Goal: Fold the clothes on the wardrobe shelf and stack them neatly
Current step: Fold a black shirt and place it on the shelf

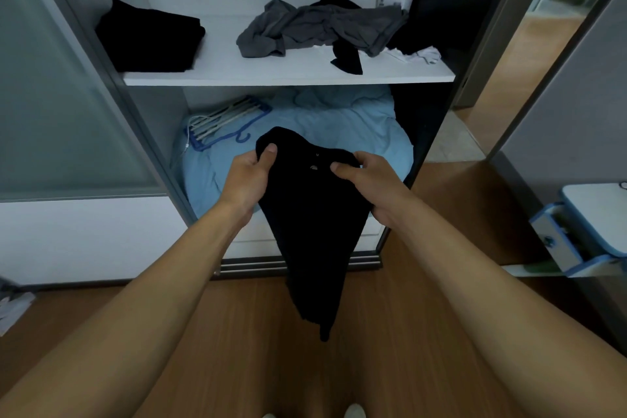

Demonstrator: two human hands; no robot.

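Here the left hand (247,176) and right hand (373,187) each pinch the top edge of a black garment (315,214), apart and level. It hangs with its long axis toward 6 o'clock (clear of the shelf (288,76)); the stack (149,37) lies at 11 o'clock, nearer the left hand.
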